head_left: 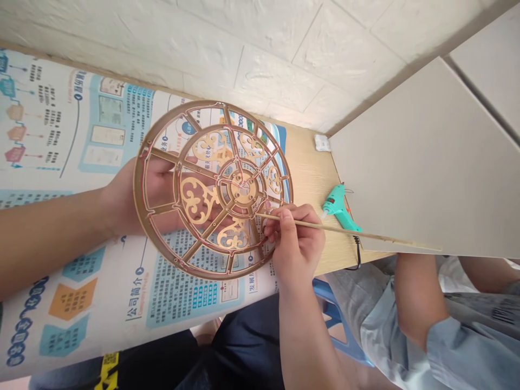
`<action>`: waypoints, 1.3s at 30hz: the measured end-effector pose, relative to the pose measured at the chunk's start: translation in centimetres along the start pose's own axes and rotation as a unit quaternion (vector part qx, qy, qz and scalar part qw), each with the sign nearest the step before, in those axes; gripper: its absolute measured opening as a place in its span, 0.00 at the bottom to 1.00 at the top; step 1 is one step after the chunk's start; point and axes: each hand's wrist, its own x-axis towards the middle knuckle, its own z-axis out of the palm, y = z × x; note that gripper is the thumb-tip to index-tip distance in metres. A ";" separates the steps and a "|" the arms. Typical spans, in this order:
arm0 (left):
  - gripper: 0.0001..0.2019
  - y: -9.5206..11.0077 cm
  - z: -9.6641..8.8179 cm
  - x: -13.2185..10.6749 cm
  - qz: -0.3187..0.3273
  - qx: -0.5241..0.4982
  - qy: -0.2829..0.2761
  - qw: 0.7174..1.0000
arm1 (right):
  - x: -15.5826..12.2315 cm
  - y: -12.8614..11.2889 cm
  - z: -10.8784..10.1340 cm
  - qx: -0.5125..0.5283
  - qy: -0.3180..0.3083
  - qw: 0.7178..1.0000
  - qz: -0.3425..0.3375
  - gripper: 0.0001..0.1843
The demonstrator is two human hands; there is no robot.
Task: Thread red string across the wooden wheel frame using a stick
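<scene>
My left hand (134, 197) holds a round gold openwork frame (211, 189) up from behind, its fingers showing through the gaps. The frame has spokes, heart-shaped scrollwork and a small hub at its middle. My right hand (294, 238) is closed in a pinch on a thin wooden stick (349, 230). The stick's tip touches the frame just right of the hub, and its long end points off to the right.
A printed poster (81, 141) covers the wooden table (312, 179). A teal glue gun (339, 208) with a black cord lies at the table's right end. Another person's arm and lap (418, 303) sit at the right under a grey board (426, 162).
</scene>
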 end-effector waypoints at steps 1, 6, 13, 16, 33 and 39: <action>0.32 0.0 0.0 0.1 0.002 -0.008 -0.007 1.000 | 0.0 0.0 0.0 -0.003 -0.003 1.000 -0.001 0.17; 0.33 -0.1 -0.2 0.2 -0.004 -0.050 -0.035 0.998 | 0.0 0.0 0.1 -0.021 -0.017 1.000 -0.008 0.17; 0.33 0.0 -0.3 -0.1 -0.006 -0.041 -0.037 0.998 | 0.0 0.1 -0.1 -0.037 -0.031 0.999 -0.013 0.16; 0.34 0.1 0.1 0.0 -0.008 -0.017 -0.037 0.999 | -0.1 0.1 -0.1 -0.028 -0.018 0.999 -0.019 0.15; 0.32 -0.1 -0.2 0.0 -0.015 -0.059 -0.025 0.998 | -0.2 0.0 -0.1 -0.038 -0.012 0.998 -0.041 0.15; 0.32 0.1 0.2 0.1 0.000 -0.053 -0.051 0.997 | -0.3 0.1 -0.2 -0.053 -0.025 0.998 -0.038 0.14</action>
